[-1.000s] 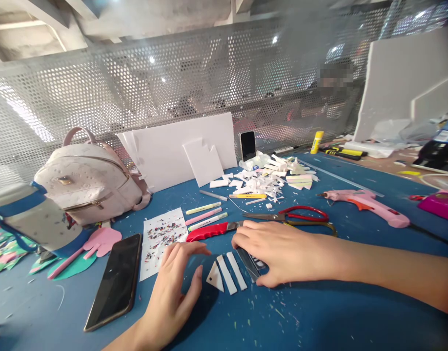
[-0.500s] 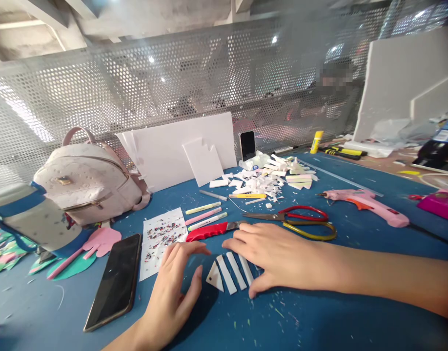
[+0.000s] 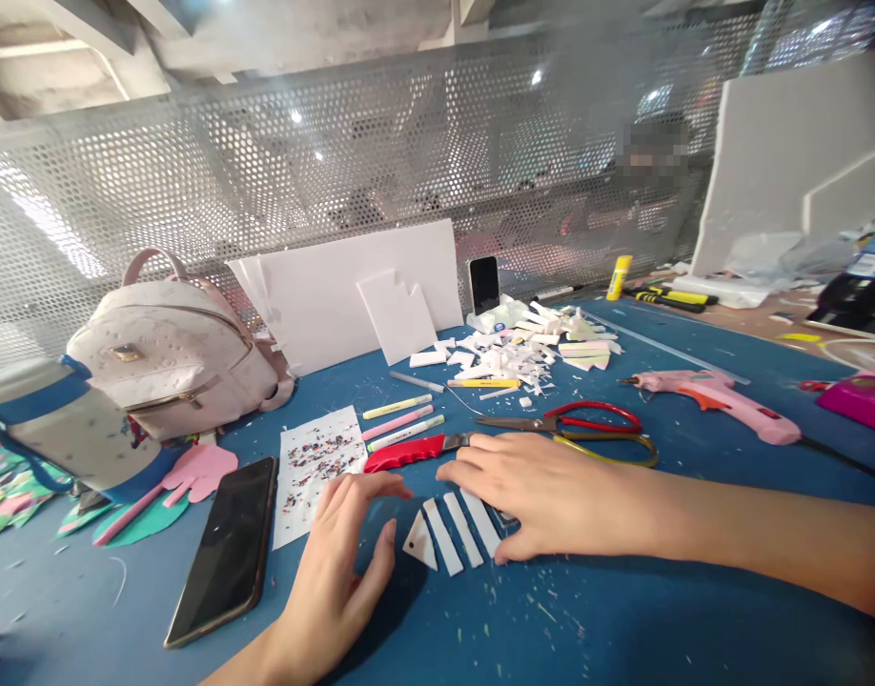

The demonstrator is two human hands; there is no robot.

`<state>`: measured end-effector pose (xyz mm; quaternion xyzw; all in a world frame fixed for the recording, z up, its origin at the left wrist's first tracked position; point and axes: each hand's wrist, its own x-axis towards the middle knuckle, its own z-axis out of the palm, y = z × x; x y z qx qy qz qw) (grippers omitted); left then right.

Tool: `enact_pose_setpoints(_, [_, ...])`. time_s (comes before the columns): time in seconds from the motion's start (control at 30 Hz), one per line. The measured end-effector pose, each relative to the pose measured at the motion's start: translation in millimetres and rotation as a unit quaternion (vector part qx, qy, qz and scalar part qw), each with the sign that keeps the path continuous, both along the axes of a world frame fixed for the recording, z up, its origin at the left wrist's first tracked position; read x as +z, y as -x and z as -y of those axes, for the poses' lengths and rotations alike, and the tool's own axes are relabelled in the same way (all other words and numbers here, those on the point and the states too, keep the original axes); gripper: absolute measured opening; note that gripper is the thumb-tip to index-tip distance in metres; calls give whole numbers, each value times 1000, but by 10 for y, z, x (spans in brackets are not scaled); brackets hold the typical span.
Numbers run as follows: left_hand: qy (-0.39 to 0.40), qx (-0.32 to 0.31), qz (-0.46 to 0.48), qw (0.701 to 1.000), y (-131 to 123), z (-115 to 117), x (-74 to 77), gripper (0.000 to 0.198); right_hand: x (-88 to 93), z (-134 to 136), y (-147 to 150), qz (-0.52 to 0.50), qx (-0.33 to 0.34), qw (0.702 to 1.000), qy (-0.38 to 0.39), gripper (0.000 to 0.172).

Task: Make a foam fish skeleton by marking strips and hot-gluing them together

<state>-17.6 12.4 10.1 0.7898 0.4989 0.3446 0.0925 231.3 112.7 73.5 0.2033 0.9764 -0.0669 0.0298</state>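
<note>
Just left of a row of white foam pieces, my left hand [image 3: 341, 557] rests on the blue table, fingers curved and apart, holding nothing. A triangular foam piece [image 3: 421, 545] with a black dot lies nearest to it. Beside that piece are foam strips [image 3: 443, 538], slightly spaced, running nearly parallel. My right hand [image 3: 519, 486] reaches in from the right over the rightmost strip [image 3: 482, 524], fingers spread, thumb by its near end. Part of that strip and a dark item under the palm are hidden. Behind the right fingertips lies a red-handled knife [image 3: 405, 453].
Scissors [image 3: 595, 419] and a pink glue gun [image 3: 723, 400] lie to the right. Foam scraps [image 3: 516, 353] are heaped at the back. Leftward are a phone [image 3: 227, 548], a speckled paper [image 3: 315, 467], a tumbler [image 3: 72, 419] and a backpack [image 3: 172, 343]. Several pens [image 3: 398, 421] lie above the knife.
My right hand has shifted slightly up and right, and the rightmost strip under it shows more. The left hand stays in place.
</note>
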Motion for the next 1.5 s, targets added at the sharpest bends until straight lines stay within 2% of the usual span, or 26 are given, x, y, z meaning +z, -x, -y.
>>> enact_pose_setpoints(0.27, [9,1,8,1000,7,-2,-9,28,72,-91,-78,29,-22,999,1,91])
enact_pose_setpoints(0.33, [11,-1,7,1000,13,1,-7,28,84,-121,-76,46,-28,999,2,88])
enact_pose_setpoints(0.47, [8,-3,7,1000,22,7,-6,27,96,-148,-44,56,-28,998,-2,68])
enact_pose_setpoints(0.53, [6,-1,8,1000,20,6,-9,27,101,-138,-45,60,-26,998,-8,64])
enact_pose_setpoints(0.73, [-1,0,5,1000,5,-2,-7,29,54,-32,-136,66,-22,996,-56,81])
enact_pose_setpoints(0.83, [3,1,2,1000,2,0,2,30,18,-3,-158,60,-21,995,-75,83])
enact_pose_setpoints(1.0, [-3,1,8,1000,1,-2,2,29,19,-17,-130,54,-11,995,-85,75])
enact_pose_setpoints(1.17, [-2,4,8,1000,0,0,-14,31,61,-17,-120,73,-9,994,-82,76])
enact_pose_setpoints(1.5, [-7,5,2,1000,-4,-15,3,30,138,-33,-176,84,-22,993,-75,46])
